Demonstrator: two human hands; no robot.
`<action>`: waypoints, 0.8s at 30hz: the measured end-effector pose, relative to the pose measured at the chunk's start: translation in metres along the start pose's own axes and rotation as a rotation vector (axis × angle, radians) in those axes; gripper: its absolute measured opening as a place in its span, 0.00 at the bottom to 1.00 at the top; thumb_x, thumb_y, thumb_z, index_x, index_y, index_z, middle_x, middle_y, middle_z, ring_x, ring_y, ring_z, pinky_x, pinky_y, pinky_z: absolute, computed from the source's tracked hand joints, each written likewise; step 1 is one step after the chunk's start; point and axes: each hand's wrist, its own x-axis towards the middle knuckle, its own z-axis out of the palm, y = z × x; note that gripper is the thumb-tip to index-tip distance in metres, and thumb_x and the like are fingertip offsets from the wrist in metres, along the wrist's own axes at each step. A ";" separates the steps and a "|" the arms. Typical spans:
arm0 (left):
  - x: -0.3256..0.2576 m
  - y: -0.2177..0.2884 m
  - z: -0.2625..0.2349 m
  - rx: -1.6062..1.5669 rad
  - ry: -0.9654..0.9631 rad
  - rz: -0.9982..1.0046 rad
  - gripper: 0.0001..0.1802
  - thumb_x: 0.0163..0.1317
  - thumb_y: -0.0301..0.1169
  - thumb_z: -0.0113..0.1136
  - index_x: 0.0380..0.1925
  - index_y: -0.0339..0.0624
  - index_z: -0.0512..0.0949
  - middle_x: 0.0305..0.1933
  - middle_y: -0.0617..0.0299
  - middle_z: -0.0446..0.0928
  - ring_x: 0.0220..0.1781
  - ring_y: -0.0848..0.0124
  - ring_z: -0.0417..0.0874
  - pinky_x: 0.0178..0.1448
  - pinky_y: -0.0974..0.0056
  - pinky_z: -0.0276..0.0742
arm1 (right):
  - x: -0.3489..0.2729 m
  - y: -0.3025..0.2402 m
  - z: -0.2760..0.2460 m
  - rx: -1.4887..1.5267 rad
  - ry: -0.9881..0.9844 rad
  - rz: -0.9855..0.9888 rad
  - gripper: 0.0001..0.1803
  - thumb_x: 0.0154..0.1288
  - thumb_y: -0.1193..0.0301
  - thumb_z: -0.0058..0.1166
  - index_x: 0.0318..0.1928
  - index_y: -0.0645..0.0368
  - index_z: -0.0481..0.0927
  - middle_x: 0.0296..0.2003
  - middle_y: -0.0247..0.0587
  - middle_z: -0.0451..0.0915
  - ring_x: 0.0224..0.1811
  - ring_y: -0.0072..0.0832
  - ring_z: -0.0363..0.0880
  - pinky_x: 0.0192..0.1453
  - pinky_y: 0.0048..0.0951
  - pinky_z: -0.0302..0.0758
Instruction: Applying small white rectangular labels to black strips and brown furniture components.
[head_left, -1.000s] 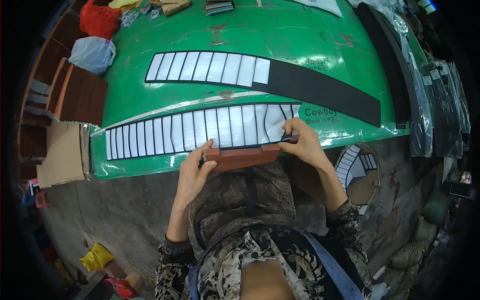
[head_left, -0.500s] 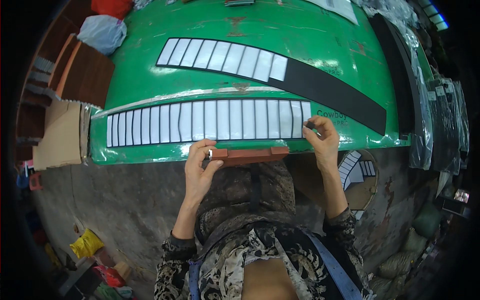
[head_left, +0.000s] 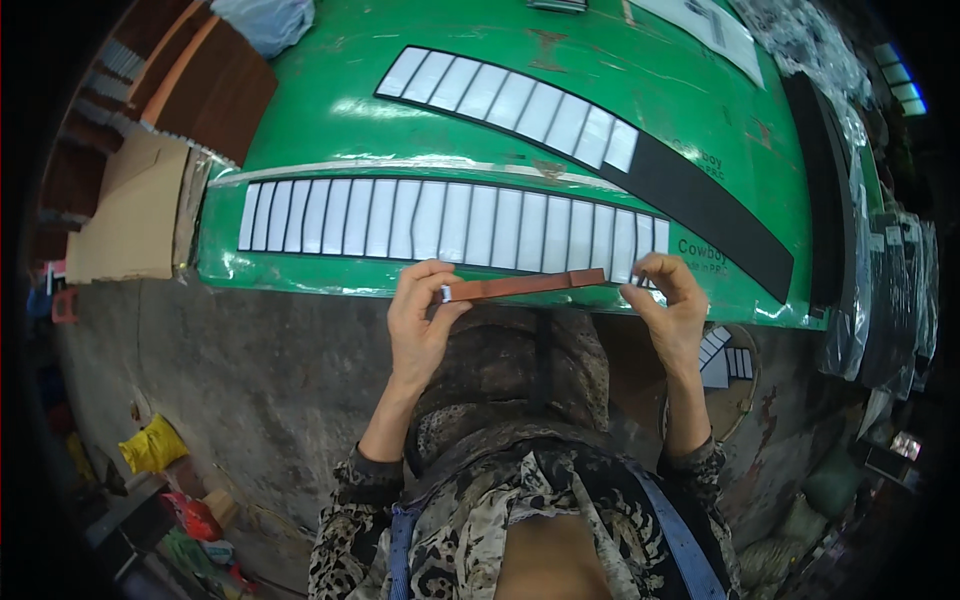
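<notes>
My left hand (head_left: pixel 420 320) is closed on the left end of a narrow reddish-brown bar (head_left: pixel 525 287) with raised steps along it; a bit of white shows at the gripped end. The bar is held just off the table's near edge, roughly level. My right hand (head_left: pixel 672 305) pinches a small dark piece, mostly hidden by the fingertips, a little beyond the bar's right end. Beyond both hands lies a long black strip covered with white rectangular pads (head_left: pixel 455 222). Behind it, a curved black strip (head_left: pixel 710 225) lies slantwise, with white pads on its left part only.
The green-covered table (head_left: pixel 330 110) has brown boards (head_left: pixel 215 90) and cardboard (head_left: pixel 130 215) at its left. Black strips and plastic-wrapped packs (head_left: pixel 890 300) line the right. Below, a round container (head_left: pixel 735 400) holds padded pieces; a yellow bag (head_left: pixel 153 444) lies on the floor.
My right hand has come down from the padded strip's right end toward the bar. The bar has turned to show a narrower side. The whole view has shifted slightly.
</notes>
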 end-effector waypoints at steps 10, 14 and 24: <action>0.005 0.007 -0.004 0.077 0.001 0.153 0.19 0.44 0.21 0.69 0.40 0.38 0.81 0.43 0.57 0.76 0.45 0.62 0.77 0.46 0.63 0.75 | -0.002 -0.053 0.064 -0.069 -0.371 -0.175 0.16 0.43 0.76 0.70 0.36 0.62 0.83 0.34 0.37 0.82 0.34 0.25 0.79 0.35 0.23 0.74; 0.003 0.009 -0.002 0.030 0.006 0.146 0.19 0.44 0.22 0.69 0.41 0.39 0.81 0.41 0.57 0.77 0.44 0.62 0.77 0.45 0.63 0.74 | 0.006 -0.058 0.085 -0.141 -0.355 -0.276 0.16 0.41 0.74 0.71 0.34 0.61 0.82 0.32 0.37 0.81 0.35 0.29 0.79 0.36 0.28 0.74; 0.000 0.006 -0.003 -0.049 0.011 0.113 0.20 0.40 0.18 0.68 0.39 0.40 0.81 0.40 0.60 0.78 0.42 0.63 0.78 0.44 0.62 0.75 | 0.011 -0.059 0.106 -0.373 -0.382 -0.403 0.17 0.36 0.69 0.71 0.31 0.56 0.82 0.28 0.33 0.77 0.33 0.32 0.75 0.34 0.32 0.70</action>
